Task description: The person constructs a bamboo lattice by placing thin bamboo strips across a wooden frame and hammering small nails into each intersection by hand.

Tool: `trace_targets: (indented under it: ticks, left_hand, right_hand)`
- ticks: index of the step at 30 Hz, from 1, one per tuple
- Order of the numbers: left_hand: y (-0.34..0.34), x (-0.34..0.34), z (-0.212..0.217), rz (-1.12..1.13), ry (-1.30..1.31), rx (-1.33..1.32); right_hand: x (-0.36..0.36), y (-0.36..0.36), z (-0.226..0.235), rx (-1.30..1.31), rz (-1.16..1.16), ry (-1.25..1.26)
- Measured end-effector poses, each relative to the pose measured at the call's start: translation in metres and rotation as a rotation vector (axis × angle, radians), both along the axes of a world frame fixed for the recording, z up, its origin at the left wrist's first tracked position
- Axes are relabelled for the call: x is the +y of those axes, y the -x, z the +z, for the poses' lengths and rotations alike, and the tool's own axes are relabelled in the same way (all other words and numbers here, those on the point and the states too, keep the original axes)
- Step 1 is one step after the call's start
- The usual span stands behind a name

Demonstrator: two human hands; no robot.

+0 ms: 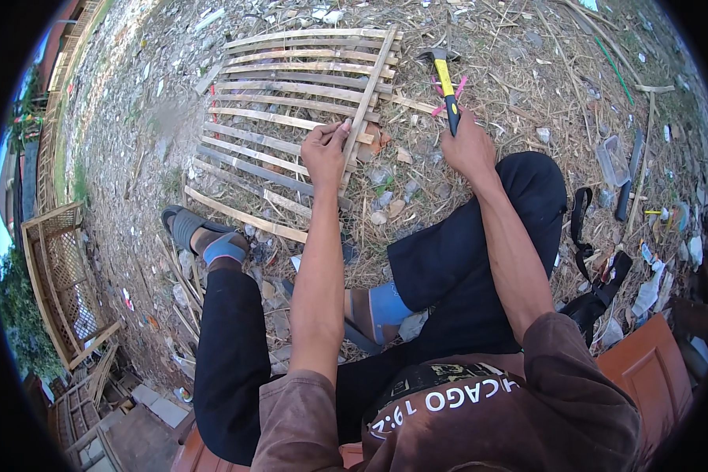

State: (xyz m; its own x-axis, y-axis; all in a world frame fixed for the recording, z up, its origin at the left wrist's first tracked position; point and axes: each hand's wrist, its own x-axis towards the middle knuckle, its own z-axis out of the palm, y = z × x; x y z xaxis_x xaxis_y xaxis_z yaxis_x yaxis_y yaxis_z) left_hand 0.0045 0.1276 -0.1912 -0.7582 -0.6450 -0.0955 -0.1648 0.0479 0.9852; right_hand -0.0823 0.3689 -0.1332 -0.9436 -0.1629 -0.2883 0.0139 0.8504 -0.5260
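My right hand (470, 147) is wrapped round the black grip of a claw hammer (446, 79) with a yellow handle. The hammer's dark head points away from me, above the ground. My left hand (326, 155) has thumb and fingers pinched together at the edge of a long wooden crosspiece (370, 86). Whatever sits between those fingertips is too small to make out. Under the crosspiece lie several thin slats (291, 88), side by side on the ground like a fence panel. The nearer slats (248, 214) spread apart beyond my left wrist.
Pink ribbon (461, 85) lies by the hammer. To the right are a clear plastic box (612, 161), a dark-handled tool (629, 177) and a black strap bag (602, 295). A lattice frame (63, 283) stands at far left. Straw, stones and scraps cover the ground.
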Motion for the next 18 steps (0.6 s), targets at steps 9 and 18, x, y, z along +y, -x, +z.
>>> trace_targets:
  ticks: [9, 18]
  left_hand:
    - [-0.001, 0.003, -0.006, 0.016, -0.003, 0.027]
    - [0.000, 0.004, 0.004, 0.000, -0.091, -0.006]
  right_hand:
    - [0.021, -0.014, 0.003, -0.336, -0.130, 0.730]
    - [0.022, -0.034, 0.029, -0.865, -0.119, 0.894]
